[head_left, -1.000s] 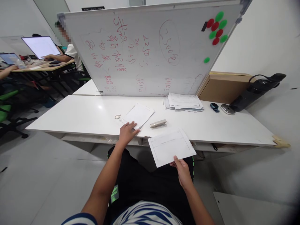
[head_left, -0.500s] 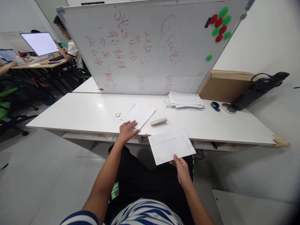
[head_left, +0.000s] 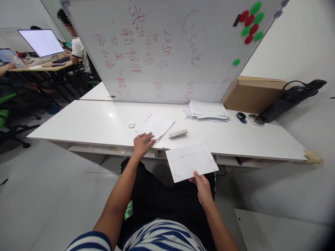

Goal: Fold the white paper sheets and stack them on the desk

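My right hand (head_left: 203,186) pinches the near edge of a white paper sheet (head_left: 191,161), thumb on top, holding it over my lap at the desk's front edge. Lines and faint print show on this sheet. My left hand (head_left: 142,143) rests at the near corner of a few white papers (head_left: 159,122) lying on the desk, its fingers stretched out over them. Between the two sets of paper lies a grey-white stapler (head_left: 178,134). A small white ring-shaped item (head_left: 132,126), too small to identify, sits left of the papers.
A whiteboard (head_left: 167,52) with red writing stands along the back of the white desk (head_left: 73,122). Before it lies a paper stack (head_left: 208,109). Further right are a dark watch-like item (head_left: 241,117), a computer mouse (head_left: 255,120), a cardboard box (head_left: 255,94) and a black bottle (head_left: 290,99). People sit at the far left.
The view has shifted slightly. The left fingers have moved a little at the papers' corner, and the corner has bent slightly. The right hand still holds its sheet in about the same place.
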`<state>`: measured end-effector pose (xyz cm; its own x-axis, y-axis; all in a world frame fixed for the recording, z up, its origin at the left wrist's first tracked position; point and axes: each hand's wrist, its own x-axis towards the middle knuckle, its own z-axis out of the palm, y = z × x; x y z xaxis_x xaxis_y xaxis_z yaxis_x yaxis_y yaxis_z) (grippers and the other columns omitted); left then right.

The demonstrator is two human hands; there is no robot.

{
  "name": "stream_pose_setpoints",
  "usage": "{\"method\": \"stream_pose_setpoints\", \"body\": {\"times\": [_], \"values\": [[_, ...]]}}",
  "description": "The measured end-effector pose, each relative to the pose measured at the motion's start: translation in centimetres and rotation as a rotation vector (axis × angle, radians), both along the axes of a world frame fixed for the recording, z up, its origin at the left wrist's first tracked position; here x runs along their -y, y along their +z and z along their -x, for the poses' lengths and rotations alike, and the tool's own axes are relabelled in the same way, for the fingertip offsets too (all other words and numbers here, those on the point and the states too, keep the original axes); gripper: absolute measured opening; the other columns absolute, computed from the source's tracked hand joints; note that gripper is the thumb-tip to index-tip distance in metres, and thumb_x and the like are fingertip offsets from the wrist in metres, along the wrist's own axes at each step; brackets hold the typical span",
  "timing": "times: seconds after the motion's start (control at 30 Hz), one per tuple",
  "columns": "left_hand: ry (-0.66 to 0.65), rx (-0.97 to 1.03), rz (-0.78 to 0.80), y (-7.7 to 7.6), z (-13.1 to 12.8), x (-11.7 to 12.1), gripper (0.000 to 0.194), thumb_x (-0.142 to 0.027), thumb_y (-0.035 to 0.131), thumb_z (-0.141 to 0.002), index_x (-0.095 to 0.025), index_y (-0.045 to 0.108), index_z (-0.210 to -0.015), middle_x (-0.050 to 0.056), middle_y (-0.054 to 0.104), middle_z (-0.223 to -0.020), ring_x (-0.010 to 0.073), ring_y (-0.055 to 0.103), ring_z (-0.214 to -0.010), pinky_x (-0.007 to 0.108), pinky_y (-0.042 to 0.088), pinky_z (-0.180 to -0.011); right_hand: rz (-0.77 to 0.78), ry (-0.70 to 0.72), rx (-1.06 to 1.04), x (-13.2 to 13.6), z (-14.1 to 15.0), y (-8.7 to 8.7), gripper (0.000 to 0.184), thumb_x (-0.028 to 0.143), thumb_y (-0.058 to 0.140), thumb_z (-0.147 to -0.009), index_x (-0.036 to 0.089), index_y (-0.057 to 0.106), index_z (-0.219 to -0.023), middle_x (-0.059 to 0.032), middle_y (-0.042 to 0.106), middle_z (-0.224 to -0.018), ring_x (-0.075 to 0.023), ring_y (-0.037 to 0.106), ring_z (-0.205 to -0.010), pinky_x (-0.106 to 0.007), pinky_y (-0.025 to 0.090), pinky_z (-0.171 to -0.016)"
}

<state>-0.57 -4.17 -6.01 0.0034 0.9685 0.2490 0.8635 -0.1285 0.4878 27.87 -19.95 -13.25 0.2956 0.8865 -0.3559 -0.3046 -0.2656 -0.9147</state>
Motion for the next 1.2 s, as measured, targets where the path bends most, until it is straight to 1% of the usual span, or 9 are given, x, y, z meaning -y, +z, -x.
{"method": "stream_pose_setpoints", "body": {"times": [0.23, 0.4, 0.5, 0.6, 0.7, 0.8, 0.9, 1.0, 1.2], "values": [[0.077, 0.021, -0.095, -0.9, -0.2, -0.7, 0.022, -0.041, 0.058, -0.087, -0.032, 0.071, -0.102, -0.003, 0.068, -0.116, 0.0254, 0.054, -0.117, 0.042, 0.034, -0.103, 0.006, -0.01, -0.006, 0.2, 0.0, 0.3, 0.039, 0.055, 0.072, -0.07, 0.016, 0.066, -0.071, -0.0028, 0.065, -0.065, -0.0172, 0.058, -0.065, -0.032, 0.047, -0.068], [0.04, 0.109, -0.129, -1.2, 1.1, -1.5, 0.023, -0.032, 0.053, -0.088, -0.023, 0.072, -0.099, 0.003, 0.072, -0.103, 0.023, 0.063, -0.099, 0.034, 0.047, -0.087, 0.016, -0.007, -0.001, 0.2, -0.1, 0.5, 0.039, 0.055, 0.072, -0.07, 0.017, 0.066, -0.071, -0.0029, 0.065, -0.066, -0.018, 0.059, -0.066, -0.032, 0.047, -0.069], [0.08, 0.183, -0.224, -0.6, 1.4, -0.8, 0.024, -0.034, 0.051, -0.089, -0.021, 0.07, -0.096, 0.005, 0.072, -0.096, 0.0215, 0.066, -0.09, 0.032, 0.05, -0.079, 0.013, 0.014, 0.039, 0.2, -0.3, 0.2, 0.039, 0.056, 0.07, -0.071, 0.017, 0.065, -0.069, -0.0034, 0.065, -0.065, -0.0175, 0.058, -0.066, -0.031, 0.046, -0.068], [0.077, 0.208, -0.433, 0.7, 0.7, 1.3, 0.023, -0.035, 0.051, -0.091, -0.019, 0.068, -0.096, 0.007, 0.072, -0.097, 0.0207, 0.066, -0.093, 0.033, 0.049, -0.082, 0.008, 0.026, 0.104, 0.2, -0.4, -0.1, 0.038, 0.054, 0.07, -0.072, 0.017, 0.063, -0.068, -0.0016, 0.062, -0.061, -0.0149, 0.053, -0.06, -0.028, 0.041, -0.062], [-0.151, 0.105, -0.571, 2.1, -0.8, 4.6, 0.018, -0.024, 0.052, -0.091, -0.021, 0.067, -0.1, 0.006, 0.071, -0.104, 0.0192, 0.064, -0.101, 0.037, 0.044, -0.094, -0.007, 0.035, 0.116, 0.2, -0.4, -0.1, 0.036, 0.053, 0.07, -0.073, 0.018, 0.061, -0.067, 0.0, 0.059, -0.058, -0.0131, 0.049, -0.057, -0.027, 0.038, -0.058], [-0.45, -0.035, -0.538, 2.7, -2.6, 7.9, 0.024, -0.015, 0.05, -0.09, -0.025, 0.065, -0.106, 0.003, 0.071, -0.109, 0.0159, 0.065, -0.1, 0.039, 0.038, -0.1, -0.024, 0.043, 0.087, 0.2, -0.2, 0.1, 0.035, 0.052, 0.07, -0.074, 0.018, 0.061, -0.067, -0.0013, 0.061, -0.059, -0.0136, 0.051, -0.058, -0.027, 0.038, -0.06], [-0.627, -0.1, -0.428, 2.1, -3.9, 10.1, 0.029, -0.014, 0.048, -0.092, -0.028, 0.064, -0.111, 0.002, 0.069, -0.114, 0.0152, 0.064, -0.102, 0.038, 0.036, -0.102, -0.043, 0.061, 0.057, 0.2, 0.0, 0.1, 0.034, 0.051, 0.07, -0.073, 0.018, 0.064, -0.071, -0.0026, 0.064, -0.06, -0.0148, 0.053, -0.059, -0.028, 0.039, -0.06], [-0.709, -0.111, -0.3, 0.9, -4.7, 11.0, 0.031, -0.015, 0.045, -0.094, -0.029, 0.063, -0.115, 0.001, 0.068, -0.117, 0.0161, 0.062, -0.105, 0.04, 0.035, -0.104, -0.073, 0.09, 0.067, 0.3, 0.0, -0.1, 0.033, 0.05, 0.071, -0.071, 0.017, 0.066, -0.07, -0.0028, 0.063, -0.058, -0.0155, 0.053, -0.057, -0.029, 0.039, -0.058], [-0.71, -0.009, -0.192, -1.3, -5.3, 11.9, 0.03, -0.018, 0.047, -0.092, -0.03, 0.064, -0.114, 0.003, 0.069, -0.113, 0.0183, 0.064, -0.097, 0.043, 0.038, -0.1, -0.146, 0.118, 0.12, 0.6, -0.1, 0.0, 0.024, 0.041, 0.068, -0.074, 0.018, 0.066, -0.068, -0.0019, 0.063, -0.059, -0.0155, 0.053, -0.057, -0.029, 0.04, -0.057]]}}
